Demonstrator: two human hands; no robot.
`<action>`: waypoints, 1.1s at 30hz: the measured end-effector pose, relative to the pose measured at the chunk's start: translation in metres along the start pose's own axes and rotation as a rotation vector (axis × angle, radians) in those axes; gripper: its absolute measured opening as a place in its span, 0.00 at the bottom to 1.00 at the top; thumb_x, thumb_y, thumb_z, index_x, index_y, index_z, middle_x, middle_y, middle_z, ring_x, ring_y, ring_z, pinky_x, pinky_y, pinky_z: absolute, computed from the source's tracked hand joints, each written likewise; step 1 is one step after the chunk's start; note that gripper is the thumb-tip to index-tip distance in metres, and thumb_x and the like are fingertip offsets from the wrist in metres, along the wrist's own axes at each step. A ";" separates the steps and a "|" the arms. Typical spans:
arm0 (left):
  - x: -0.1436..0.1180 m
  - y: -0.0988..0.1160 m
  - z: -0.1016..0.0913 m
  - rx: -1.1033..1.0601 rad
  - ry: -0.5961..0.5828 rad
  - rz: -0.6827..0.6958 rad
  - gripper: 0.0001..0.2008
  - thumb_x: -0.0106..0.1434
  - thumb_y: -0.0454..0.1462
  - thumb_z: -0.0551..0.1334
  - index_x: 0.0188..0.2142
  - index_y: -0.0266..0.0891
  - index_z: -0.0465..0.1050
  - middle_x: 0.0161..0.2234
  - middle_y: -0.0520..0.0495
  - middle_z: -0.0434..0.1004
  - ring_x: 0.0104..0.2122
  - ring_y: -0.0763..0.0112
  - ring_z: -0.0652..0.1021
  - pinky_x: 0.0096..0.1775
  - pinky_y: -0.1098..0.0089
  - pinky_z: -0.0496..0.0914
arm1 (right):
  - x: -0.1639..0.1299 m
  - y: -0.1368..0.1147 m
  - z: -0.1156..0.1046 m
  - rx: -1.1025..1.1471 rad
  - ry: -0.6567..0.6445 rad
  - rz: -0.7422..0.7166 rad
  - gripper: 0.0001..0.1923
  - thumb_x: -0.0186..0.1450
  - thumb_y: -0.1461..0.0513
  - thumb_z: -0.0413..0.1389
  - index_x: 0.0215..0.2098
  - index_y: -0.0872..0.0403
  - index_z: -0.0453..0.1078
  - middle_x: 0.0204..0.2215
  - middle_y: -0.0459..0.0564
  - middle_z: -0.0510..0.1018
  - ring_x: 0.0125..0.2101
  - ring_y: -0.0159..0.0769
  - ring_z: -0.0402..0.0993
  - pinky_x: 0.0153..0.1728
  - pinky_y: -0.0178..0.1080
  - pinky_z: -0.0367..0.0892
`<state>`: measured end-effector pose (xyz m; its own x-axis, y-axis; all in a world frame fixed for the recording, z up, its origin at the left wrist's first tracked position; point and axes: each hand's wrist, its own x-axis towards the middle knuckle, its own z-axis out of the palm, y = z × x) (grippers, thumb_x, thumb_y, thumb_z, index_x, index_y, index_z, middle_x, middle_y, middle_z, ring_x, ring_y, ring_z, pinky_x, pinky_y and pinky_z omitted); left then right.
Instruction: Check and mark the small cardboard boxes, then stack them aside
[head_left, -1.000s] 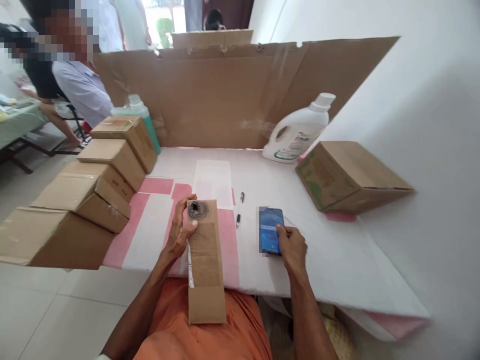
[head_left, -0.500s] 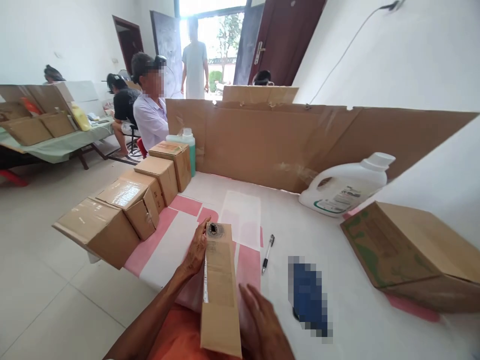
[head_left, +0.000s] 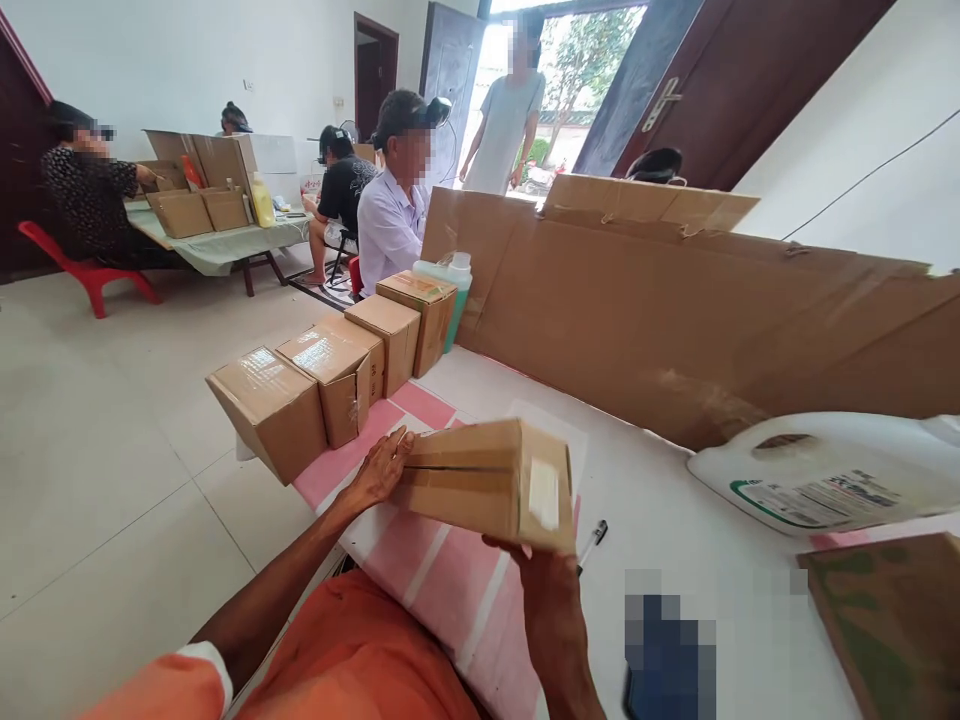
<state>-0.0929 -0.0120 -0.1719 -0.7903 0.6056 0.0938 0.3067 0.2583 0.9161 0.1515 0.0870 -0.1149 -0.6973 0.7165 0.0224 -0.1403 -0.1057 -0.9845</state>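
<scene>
A long brown cardboard box (head_left: 457,480) is held crosswise in front of me between my two hands. A white label marks its right end, and a dark seam runs along the side facing me. My left hand (head_left: 381,468) presses against the left end, fingers extended along it. At the right end my right hand (head_left: 551,590) supports the box from below, its fingers partly hidden beneath. A black-and-clear pen (head_left: 595,543) lies on the table just past my right hand. Under the box is a pink-and-white table covering (head_left: 457,590).
Several cardboard boxes (head_left: 274,400) line the table's left edge, ending at a green-liquid bottle (head_left: 459,300). A cardboard partition (head_left: 660,300) crosses the back. To the right are a white jug (head_left: 825,480), a blurred dark-blue object (head_left: 667,650) and another carton (head_left: 892,610). People sit and stand beyond.
The box has turned from pointing away from me to lying crosswise. My right hand, apart from the box before, now holds its right end. The view has swung left.
</scene>
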 end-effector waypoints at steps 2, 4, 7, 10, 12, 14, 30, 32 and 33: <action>-0.016 -0.009 -0.001 0.007 0.000 -0.039 0.35 0.68 0.66 0.53 0.56 0.45 0.76 0.56 0.36 0.79 0.62 0.45 0.75 0.66 0.47 0.65 | 0.026 -0.013 0.020 -0.015 0.014 -0.141 0.42 0.70 0.30 0.41 0.69 0.42 0.66 0.67 0.56 0.71 0.64 0.56 0.67 0.58 0.59 0.70; -0.029 -0.014 -0.001 0.001 0.007 -0.054 0.34 0.70 0.64 0.53 0.59 0.44 0.75 0.56 0.36 0.76 0.59 0.45 0.77 0.64 0.46 0.66 | 0.048 -0.013 0.042 -0.126 0.011 -0.169 0.42 0.69 0.34 0.52 0.73 0.43 0.60 0.72 0.55 0.65 0.68 0.53 0.63 0.61 0.57 0.68; -0.033 -0.016 -0.002 -0.058 0.019 -0.029 0.33 0.72 0.62 0.52 0.62 0.43 0.71 0.62 0.35 0.69 0.64 0.48 0.72 0.68 0.47 0.62 | 0.066 0.007 0.066 -0.329 -0.005 -0.134 0.47 0.63 0.42 0.66 0.73 0.49 0.59 0.71 0.59 0.66 0.69 0.53 0.62 0.68 0.57 0.60; -0.030 -0.017 -0.007 -0.152 0.006 -0.019 0.32 0.73 0.60 0.52 0.66 0.47 0.66 0.69 0.38 0.64 0.70 0.51 0.65 0.71 0.49 0.57 | 0.064 0.033 0.072 -0.411 -0.033 -0.084 0.43 0.63 0.43 0.67 0.69 0.50 0.64 0.65 0.60 0.72 0.65 0.54 0.67 0.68 0.58 0.60; -0.029 -0.019 -0.008 -0.214 -0.042 -0.021 0.31 0.73 0.59 0.54 0.67 0.47 0.64 0.70 0.39 0.65 0.70 0.53 0.66 0.71 0.49 0.59 | 0.054 0.046 0.071 -0.416 -0.018 -0.046 0.42 0.65 0.43 0.64 0.71 0.50 0.60 0.67 0.60 0.69 0.66 0.54 0.65 0.68 0.58 0.60; -0.031 -0.020 -0.005 -0.268 -0.099 -0.019 0.32 0.73 0.59 0.56 0.66 0.45 0.64 0.68 0.37 0.69 0.68 0.53 0.71 0.69 0.49 0.63 | 0.045 0.055 0.069 -0.422 0.013 -0.043 0.44 0.68 0.43 0.61 0.74 0.51 0.55 0.70 0.62 0.64 0.69 0.54 0.60 0.69 0.58 0.59; -0.055 0.021 -0.021 -0.160 -0.035 -0.009 0.41 0.66 0.60 0.64 0.71 0.44 0.58 0.69 0.31 0.65 0.71 0.42 0.65 0.69 0.41 0.60 | 0.040 0.041 0.071 -0.337 0.039 0.008 0.37 0.58 0.45 0.69 0.60 0.48 0.63 0.53 0.56 0.77 0.54 0.54 0.75 0.51 0.53 0.75; -0.057 0.051 -0.043 0.006 -0.009 0.096 0.48 0.65 0.58 0.66 0.76 0.48 0.47 0.74 0.33 0.55 0.75 0.40 0.56 0.70 0.38 0.56 | 0.045 0.012 0.087 -0.216 -0.029 0.030 0.37 0.60 0.42 0.68 0.59 0.48 0.64 0.50 0.54 0.78 0.50 0.51 0.76 0.48 0.50 0.76; -0.057 0.068 -0.057 0.096 0.013 0.163 0.53 0.63 0.58 0.69 0.77 0.51 0.42 0.75 0.34 0.52 0.75 0.38 0.54 0.70 0.37 0.57 | 0.049 -0.003 0.097 -0.146 -0.078 0.024 0.36 0.60 0.41 0.67 0.59 0.48 0.64 0.50 0.54 0.79 0.50 0.50 0.76 0.48 0.49 0.76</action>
<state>-0.0576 -0.0718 -0.0929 -0.7322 0.6361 0.2437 0.4801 0.2281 0.8471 0.0495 0.0553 -0.0936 -0.7521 0.6590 0.0067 -0.0233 -0.0165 -0.9996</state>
